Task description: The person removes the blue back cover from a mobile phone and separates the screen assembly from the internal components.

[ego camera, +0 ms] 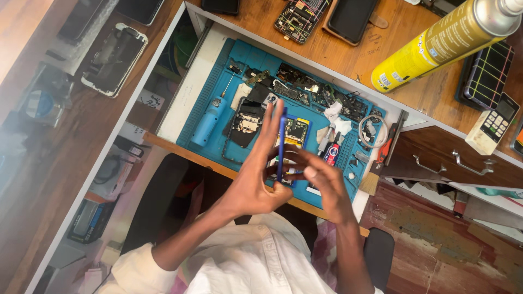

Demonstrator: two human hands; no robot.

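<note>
Above blue repair mat (218,103): thin blue phone frame (281,142) held edge-on, upright. Left hand (256,182) fingers extended flat along frame's side, thumb pressing low. Right hand (321,182) curled, fingertips pinching frame's lower edge. Below: opened phone (246,122), blue screwdriver (210,121). Yellow spray can (441,43) on desk.

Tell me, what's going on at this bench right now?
A person holds a thin blue phone frame edge-on above a blue work mat. The left hand grips it from below, and the right hand pinches its lower part. On the mat lie an opened phone, a blue screwdriver and small parts. A yellow spray can lies on the wooden desk.
</note>
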